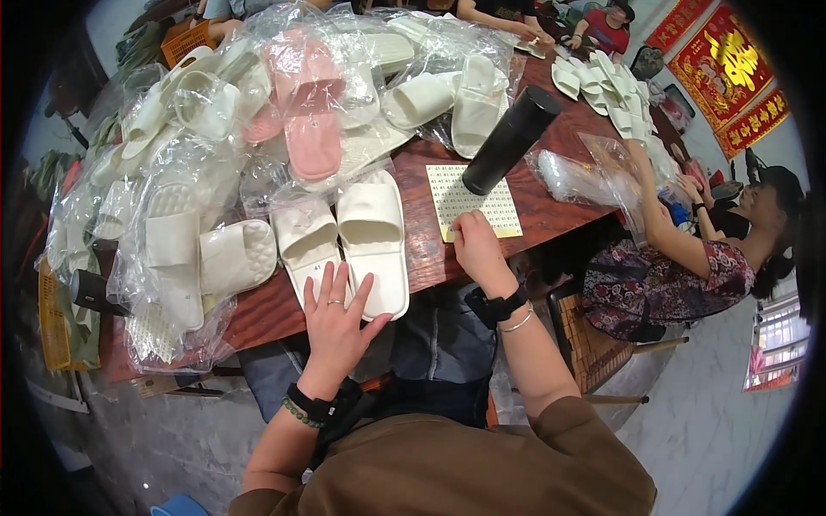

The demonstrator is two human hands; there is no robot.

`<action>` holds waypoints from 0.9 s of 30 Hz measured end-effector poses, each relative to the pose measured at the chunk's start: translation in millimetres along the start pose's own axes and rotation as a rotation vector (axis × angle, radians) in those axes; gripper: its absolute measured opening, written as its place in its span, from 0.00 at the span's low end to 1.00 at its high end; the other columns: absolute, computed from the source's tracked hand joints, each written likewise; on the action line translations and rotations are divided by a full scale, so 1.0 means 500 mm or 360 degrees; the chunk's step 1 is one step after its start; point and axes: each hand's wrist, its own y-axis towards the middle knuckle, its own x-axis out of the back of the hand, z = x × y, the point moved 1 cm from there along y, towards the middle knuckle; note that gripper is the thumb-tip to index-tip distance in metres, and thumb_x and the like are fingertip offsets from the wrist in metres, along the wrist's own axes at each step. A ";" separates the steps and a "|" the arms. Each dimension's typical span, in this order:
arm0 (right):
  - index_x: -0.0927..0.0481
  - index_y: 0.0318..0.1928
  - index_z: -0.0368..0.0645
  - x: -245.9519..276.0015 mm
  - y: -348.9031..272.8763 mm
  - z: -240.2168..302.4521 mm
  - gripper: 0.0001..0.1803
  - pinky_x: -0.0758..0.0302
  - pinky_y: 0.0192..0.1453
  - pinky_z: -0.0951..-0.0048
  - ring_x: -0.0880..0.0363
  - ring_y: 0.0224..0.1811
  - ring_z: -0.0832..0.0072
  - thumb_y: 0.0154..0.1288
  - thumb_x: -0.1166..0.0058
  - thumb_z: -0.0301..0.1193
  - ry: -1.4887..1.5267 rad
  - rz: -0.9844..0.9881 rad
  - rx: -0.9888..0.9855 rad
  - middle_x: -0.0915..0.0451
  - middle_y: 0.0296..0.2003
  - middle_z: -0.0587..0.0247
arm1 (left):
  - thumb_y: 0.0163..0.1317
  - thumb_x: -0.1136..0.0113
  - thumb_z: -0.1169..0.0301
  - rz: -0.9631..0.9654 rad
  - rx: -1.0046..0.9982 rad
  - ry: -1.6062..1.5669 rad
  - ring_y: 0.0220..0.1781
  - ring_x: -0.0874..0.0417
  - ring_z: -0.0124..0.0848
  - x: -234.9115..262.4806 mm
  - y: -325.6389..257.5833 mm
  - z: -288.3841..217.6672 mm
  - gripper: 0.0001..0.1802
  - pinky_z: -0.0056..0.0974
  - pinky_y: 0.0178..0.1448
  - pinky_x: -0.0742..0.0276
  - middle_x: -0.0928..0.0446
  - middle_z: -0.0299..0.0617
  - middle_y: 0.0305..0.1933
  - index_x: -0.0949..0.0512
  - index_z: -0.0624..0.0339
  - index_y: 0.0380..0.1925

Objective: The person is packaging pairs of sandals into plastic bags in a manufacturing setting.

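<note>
A pair of white slippers lies side by side at the table's front edge, the left slipper (308, 236) bearing a small size sticker on its insole. My left hand (331, 322) rests fingers spread across the heel ends of this slipper and the right slipper (372, 225). To the right, a sheet of small stickers (447, 191) with a yellow lower edge lies on the wood. My right hand (479, 245) is over its lower part, fingers curled and pressed together; whatever they pinch is too small to make out. A black cylindrical flask (512, 139) stands on the sheet's right side.
Plastic-bagged white slippers (194, 103) and a pink pair (311, 142) heap up on the left. More white slippers (611, 90) lie at the far right. Clear plastic bags (572, 176) sit near a co-worker (671, 284) in a patterned top on the right. Other people work at the far side.
</note>
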 end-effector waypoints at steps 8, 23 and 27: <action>0.26 0.39 0.34 -0.007 -0.003 -0.002 0.04 0.27 0.48 0.51 0.26 0.42 0.44 0.63 0.49 0.17 0.0013 -0.0124 -0.0031 0.27 0.37 0.43 | 0.58 0.31 0.48 -0.0001 -0.0011 0.0003 0.76 0.36 0.54 -0.001 0.000 0.001 0.35 0.63 0.78 0.50 0.32 0.54 0.72 0.22 0.48 0.64; 0.22 0.35 0.36 0.020 0.028 -0.004 0.03 0.23 0.47 0.52 0.22 0.41 0.46 0.60 0.43 0.21 -0.0011 0.0117 -0.0166 0.23 0.36 0.44 | 0.58 0.30 0.48 0.0020 0.0003 -0.0023 0.77 0.36 0.55 0.001 -0.002 0.006 0.35 0.62 0.79 0.52 0.31 0.56 0.71 0.22 0.48 0.64; 0.22 0.33 0.35 0.025 0.039 -0.006 0.04 0.22 0.48 0.52 0.21 0.41 0.47 0.62 0.43 0.25 -0.0112 0.0229 -0.0102 0.22 0.35 0.46 | 0.58 0.30 0.49 0.0012 -0.0001 -0.0025 0.77 0.36 0.55 0.000 -0.001 0.005 0.35 0.63 0.78 0.51 0.31 0.55 0.72 0.23 0.48 0.65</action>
